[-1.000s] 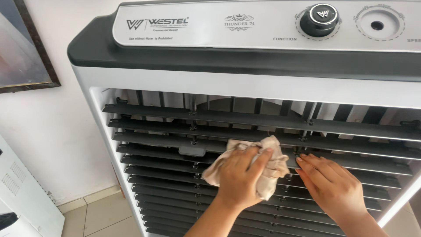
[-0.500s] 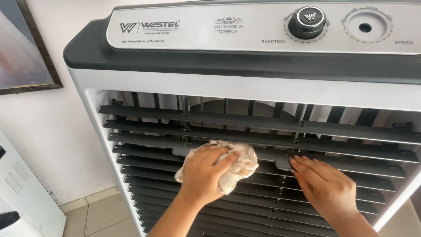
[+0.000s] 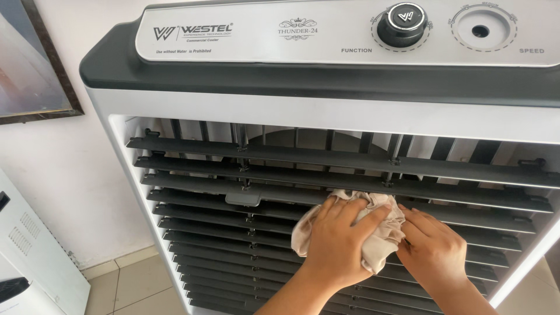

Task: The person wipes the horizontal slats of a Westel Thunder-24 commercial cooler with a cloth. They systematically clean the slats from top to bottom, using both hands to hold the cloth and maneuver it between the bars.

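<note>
My left hand (image 3: 337, 242) presses a crumpled beige cloth (image 3: 382, 236) against the dark grey louvre slats (image 3: 233, 224) of a tall white air cooler (image 3: 326, 119). The cloth sits on the middle slats, right of the small grey tab (image 3: 243, 198). My right hand (image 3: 434, 245) lies flat on the slats just to the right, its fingertips touching the cloth's edge. Both forearms come in from the bottom of the view.
The cooler's silver top panel (image 3: 262, 41) carries a black knob (image 3: 402, 23) and an empty knob socket (image 3: 481, 30). A framed picture (image 3: 32, 64) hangs on the white wall at left. A white appliance (image 3: 29, 256) stands at the lower left on a tiled floor (image 3: 134, 286).
My left hand slid the cloth left along the slats, then back right until it meets my right hand. My right hand barely moved.
</note>
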